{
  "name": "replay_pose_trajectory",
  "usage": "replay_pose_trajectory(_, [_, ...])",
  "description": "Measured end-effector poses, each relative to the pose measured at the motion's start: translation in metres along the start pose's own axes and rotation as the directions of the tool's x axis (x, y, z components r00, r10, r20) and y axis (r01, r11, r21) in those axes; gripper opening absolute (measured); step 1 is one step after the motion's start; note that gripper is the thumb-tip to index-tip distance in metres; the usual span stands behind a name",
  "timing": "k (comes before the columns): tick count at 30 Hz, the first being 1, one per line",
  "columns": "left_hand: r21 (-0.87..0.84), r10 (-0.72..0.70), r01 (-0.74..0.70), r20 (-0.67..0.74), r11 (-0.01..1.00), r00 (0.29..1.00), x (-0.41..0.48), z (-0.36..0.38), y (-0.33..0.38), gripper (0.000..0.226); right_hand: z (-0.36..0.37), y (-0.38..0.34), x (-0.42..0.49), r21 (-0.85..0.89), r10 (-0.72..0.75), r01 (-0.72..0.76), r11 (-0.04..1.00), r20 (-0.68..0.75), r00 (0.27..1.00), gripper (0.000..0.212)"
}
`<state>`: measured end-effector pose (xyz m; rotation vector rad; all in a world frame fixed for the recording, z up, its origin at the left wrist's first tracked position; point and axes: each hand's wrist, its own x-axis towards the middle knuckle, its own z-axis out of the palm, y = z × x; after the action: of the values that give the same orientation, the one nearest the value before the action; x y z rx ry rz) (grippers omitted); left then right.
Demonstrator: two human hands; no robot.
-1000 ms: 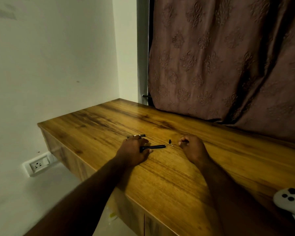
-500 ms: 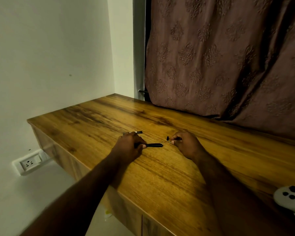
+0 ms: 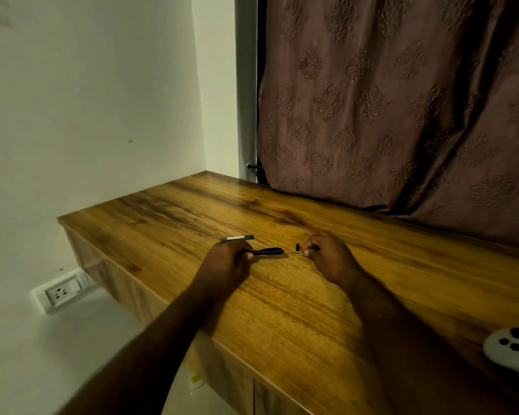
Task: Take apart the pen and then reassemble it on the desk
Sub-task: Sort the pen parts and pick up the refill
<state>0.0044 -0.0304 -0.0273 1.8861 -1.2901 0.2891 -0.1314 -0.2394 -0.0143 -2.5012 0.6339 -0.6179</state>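
Pen barrel (image 3: 267,251), slim and black, in left hand (image 3: 226,262).

Both forearms reach forward, left hand (image 3: 226,260) and right hand (image 3: 327,256) with fingers curled, pinching

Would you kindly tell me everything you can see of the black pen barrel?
The barrel is a slim black tube, plastic by its look, lying about level just above the desk. The left hand pinches its left end. Its right end points toward the right hand, which holds a thin part near it.
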Motion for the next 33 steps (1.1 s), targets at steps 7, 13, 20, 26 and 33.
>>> replay_pose_trajectory(7, [0.026, -0.052, 0.054, -0.06, 0.998, 0.997, -0.001, -0.002, 0.008, 0.02, -0.004, -0.004, -0.007, 0.121, -0.029, 0.037, 0.992, -0.069, 0.997, 0.009])
replay_pose_trajectory(13, [-0.181, -0.131, 0.118, -0.058, 0.976, 0.99, -0.004, -0.003, 0.01, 0.035, 0.005, -0.045, -0.019, 0.471, 0.089, -0.024, 0.882, -0.117, 0.989, 0.009])
replay_pose_trajectory(20, [-0.087, -0.066, 0.054, -0.135, 0.995, 0.989, -0.006, -0.012, 0.03, 0.066, 0.018, -0.09, -0.031, 0.834, 0.257, -0.232, 0.501, 0.112, 0.96, 0.012])
replay_pose_trajectory(26, [-0.129, -0.078, 0.055, -0.176, 0.99, 0.981, -0.005, -0.012, 0.024, 0.015, 0.03, -0.099, -0.037, 0.808, 0.166, -0.244, 0.536, 0.183, 0.969, 0.015])
replay_pose_trajectory(33, [-0.193, -0.089, 0.052, -0.19, 0.98, 0.978, -0.005, -0.013, 0.029, 0.012, 0.043, -0.099, -0.035, 0.669, 0.041, -0.121, 0.733, 0.133, 0.99, 0.009])
